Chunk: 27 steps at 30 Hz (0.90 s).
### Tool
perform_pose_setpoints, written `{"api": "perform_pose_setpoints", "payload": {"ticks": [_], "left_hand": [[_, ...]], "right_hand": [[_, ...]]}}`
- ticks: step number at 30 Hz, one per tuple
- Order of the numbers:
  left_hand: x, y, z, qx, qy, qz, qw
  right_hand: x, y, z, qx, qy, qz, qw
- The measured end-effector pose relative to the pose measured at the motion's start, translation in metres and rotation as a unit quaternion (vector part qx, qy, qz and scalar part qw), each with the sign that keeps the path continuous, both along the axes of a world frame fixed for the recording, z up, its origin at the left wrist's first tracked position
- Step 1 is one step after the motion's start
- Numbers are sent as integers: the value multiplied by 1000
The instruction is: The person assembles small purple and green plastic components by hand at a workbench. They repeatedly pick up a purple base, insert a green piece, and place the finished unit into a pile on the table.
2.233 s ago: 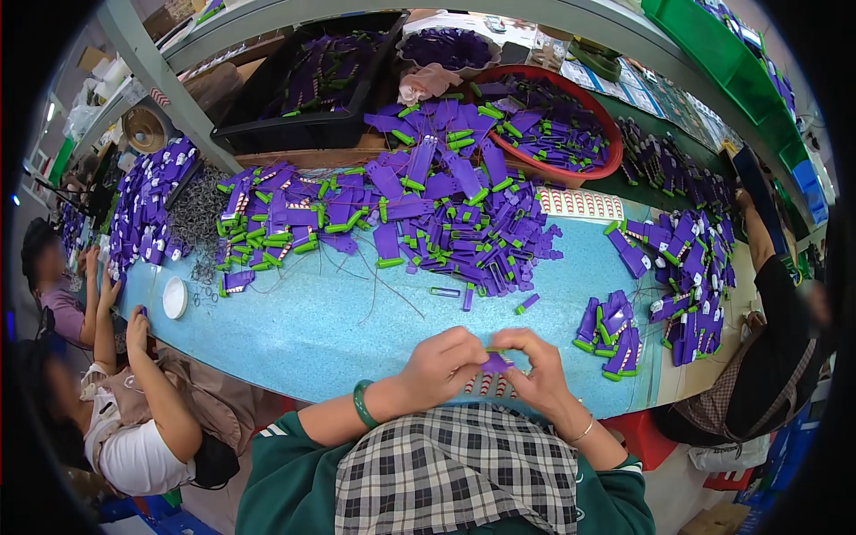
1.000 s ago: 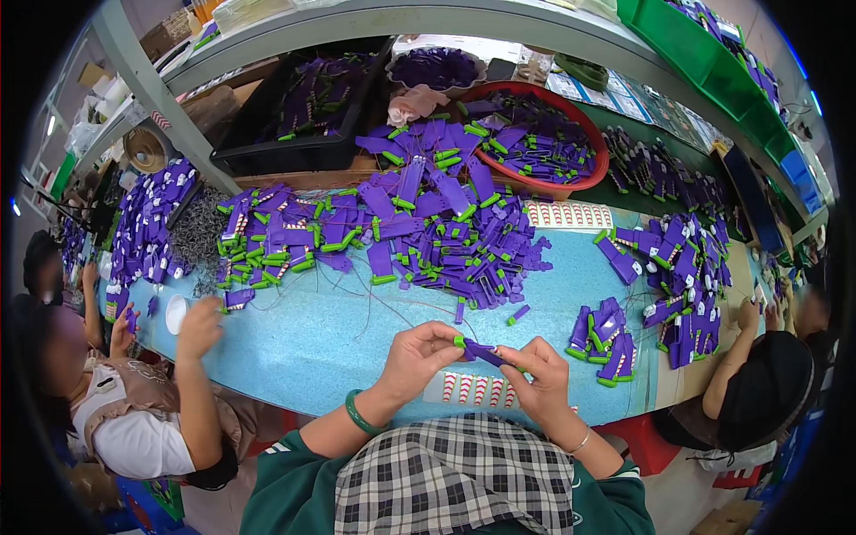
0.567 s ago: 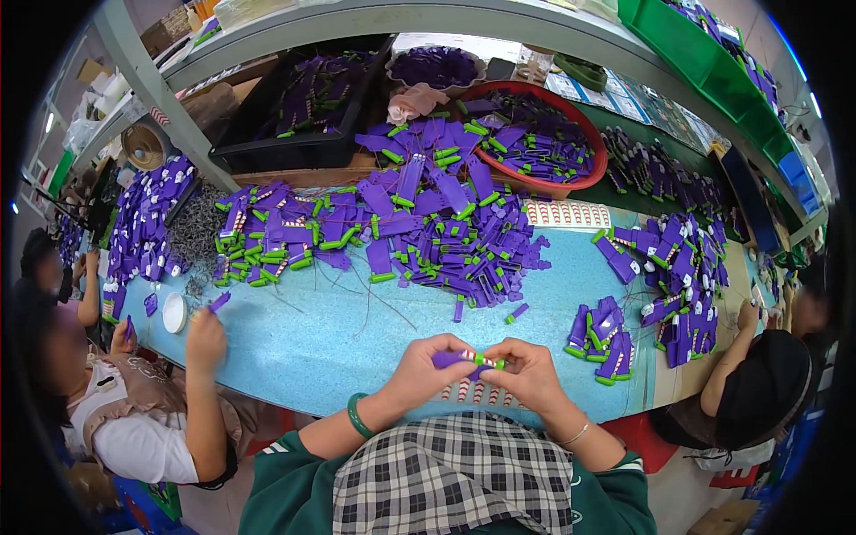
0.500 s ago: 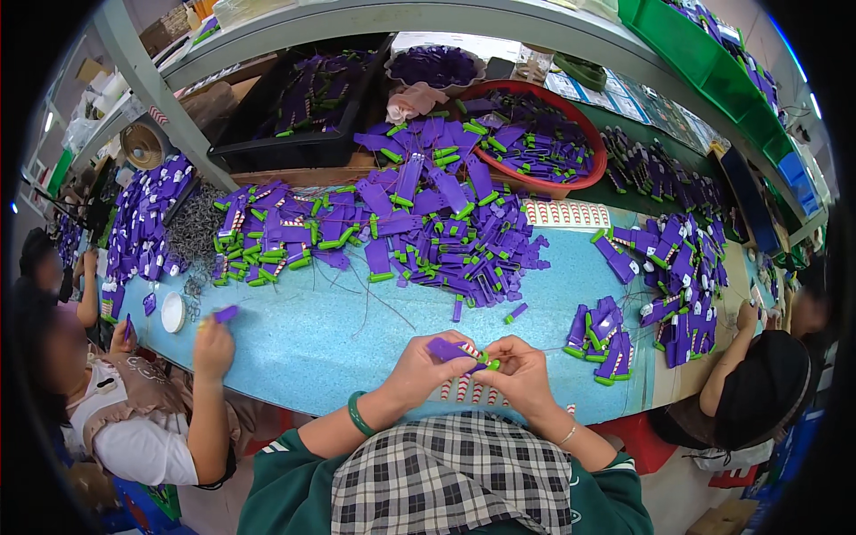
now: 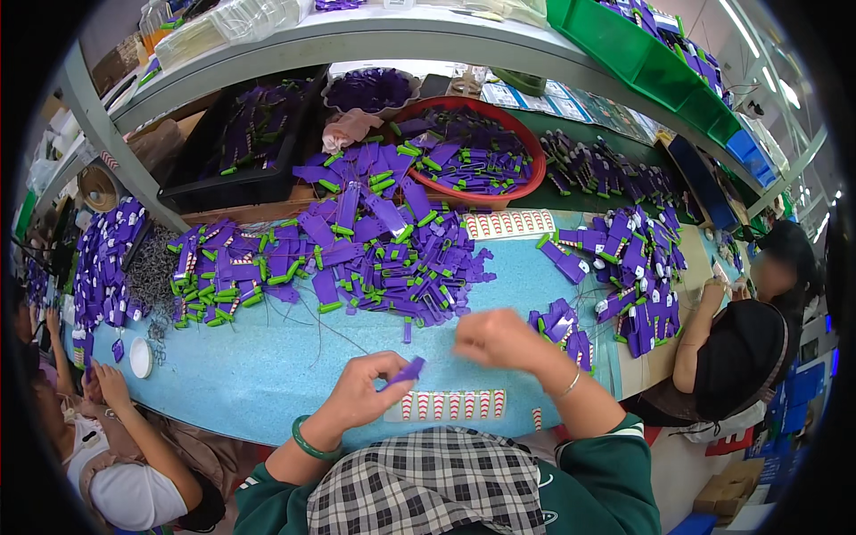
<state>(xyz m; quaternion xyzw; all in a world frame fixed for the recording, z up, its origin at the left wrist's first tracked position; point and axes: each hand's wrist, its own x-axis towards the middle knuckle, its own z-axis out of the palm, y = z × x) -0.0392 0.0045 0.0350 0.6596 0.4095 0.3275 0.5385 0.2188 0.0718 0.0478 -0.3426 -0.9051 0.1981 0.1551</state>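
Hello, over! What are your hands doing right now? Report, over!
Left hand pinching a small purple piece. Right hand blurred above the blue table, grip unclear. Red-and-white sticker strip lies between them. Nothing blocking.

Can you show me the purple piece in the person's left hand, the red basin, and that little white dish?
purple piece (image 5: 408,369): head view, its middle.
left hand (image 5: 361,401): head view, back of hand.
red basin (image 5: 531,175): head view, right rim.
white dish (image 5: 141,358): head view, centre.

Bright, even overhead light, soft shadows; my right hand (image 5: 499,341) blurs with motion, and straight edges bend toward the black fisheye rim.
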Motion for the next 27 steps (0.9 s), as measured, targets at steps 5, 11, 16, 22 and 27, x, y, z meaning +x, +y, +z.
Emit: {"api": "perform_pose_setpoints", "payload": {"ticks": [5, 11, 16, 22, 27], "left_hand": [[5, 0, 5, -88, -200, 182, 959], [-5, 1, -12, -16, -278, 251, 927], [-1, -1, -13, -28, -279, 255, 926], [2, -2, -15, -26, -265, 243, 933], [3, -4, -21, -43, -263, 244, 933]], "right_hand": [[36, 59, -33, 251, -108, -184, 944], [35, 66, -49, 255, -230, -140, 929], [38, 72, -50, 237, -227, -118, 937], [36, 74, -52, 216, -223, -149, 939], [22, 40, -14, -180, 155, -243, 940]]}}
